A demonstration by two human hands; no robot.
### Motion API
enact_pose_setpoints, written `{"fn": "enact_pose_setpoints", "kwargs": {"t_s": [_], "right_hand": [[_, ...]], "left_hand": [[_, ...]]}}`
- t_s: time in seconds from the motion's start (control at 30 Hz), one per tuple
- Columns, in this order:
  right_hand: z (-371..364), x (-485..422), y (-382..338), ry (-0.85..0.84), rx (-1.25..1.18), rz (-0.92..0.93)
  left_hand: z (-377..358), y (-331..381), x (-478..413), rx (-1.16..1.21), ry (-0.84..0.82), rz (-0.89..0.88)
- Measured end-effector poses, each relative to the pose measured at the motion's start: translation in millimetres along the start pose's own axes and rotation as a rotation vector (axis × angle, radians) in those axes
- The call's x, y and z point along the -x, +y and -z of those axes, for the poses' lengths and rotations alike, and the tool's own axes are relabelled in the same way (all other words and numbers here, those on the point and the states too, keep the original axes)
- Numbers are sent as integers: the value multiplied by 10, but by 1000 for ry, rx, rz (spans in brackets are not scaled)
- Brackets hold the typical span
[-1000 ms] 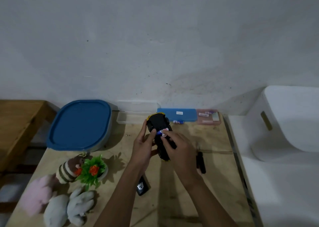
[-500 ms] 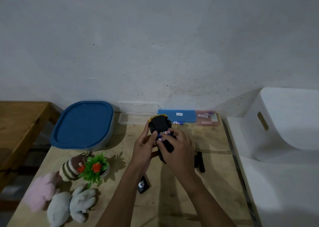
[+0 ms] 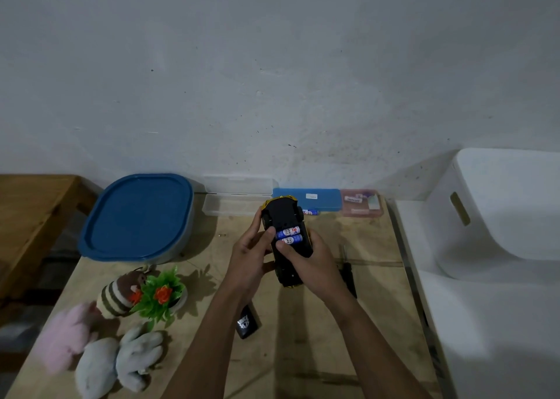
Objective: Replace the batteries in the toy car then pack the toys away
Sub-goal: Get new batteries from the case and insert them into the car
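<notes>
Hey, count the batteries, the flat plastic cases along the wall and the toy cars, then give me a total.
blue-and-white cylindrical batteries: 3
flat plastic cases, clear, blue, pink: 3
black-and-yellow plastic toy car: 1
Total: 7

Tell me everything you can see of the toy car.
The toy car is upside down, black plastic underside up, yellow body showing at the edges and two wheels at its far end. Its battery bay lies open with two blue-and-white batteries side by side. The left hand and right hand grip its sides above the wooden table, thumbs at the batteries.
</notes>
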State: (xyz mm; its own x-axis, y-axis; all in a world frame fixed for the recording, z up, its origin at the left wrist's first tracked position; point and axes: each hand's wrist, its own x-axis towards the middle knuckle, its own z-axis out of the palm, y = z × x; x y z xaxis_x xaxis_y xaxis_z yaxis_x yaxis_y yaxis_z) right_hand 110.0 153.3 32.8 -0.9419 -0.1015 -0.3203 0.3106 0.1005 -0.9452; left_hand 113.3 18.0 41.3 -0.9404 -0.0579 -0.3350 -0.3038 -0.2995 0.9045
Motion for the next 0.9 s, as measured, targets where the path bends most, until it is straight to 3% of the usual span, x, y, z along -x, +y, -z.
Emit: {"fn": "enact_pose_setpoints", "kwargs": {"t_s": [0.33, 0.47, 0.63, 0.77, 0.9], "right_hand": [[112, -403, 2, -46, 3, -118], [268, -912, 236, 132, 506, 44], [374, -1406, 430, 120, 1079, 178], [351, -1490, 441, 91, 1345, 204], [357, -1457, 481, 86, 1454, 225]], "left_hand": [[91, -71, -292, 19, 83, 81], [189, -26, -486, 27, 109, 100], [251, 14, -646, 52, 134, 114], [287, 8, -685, 59, 141, 130], [283, 8, -673, 75, 149, 144]]}}
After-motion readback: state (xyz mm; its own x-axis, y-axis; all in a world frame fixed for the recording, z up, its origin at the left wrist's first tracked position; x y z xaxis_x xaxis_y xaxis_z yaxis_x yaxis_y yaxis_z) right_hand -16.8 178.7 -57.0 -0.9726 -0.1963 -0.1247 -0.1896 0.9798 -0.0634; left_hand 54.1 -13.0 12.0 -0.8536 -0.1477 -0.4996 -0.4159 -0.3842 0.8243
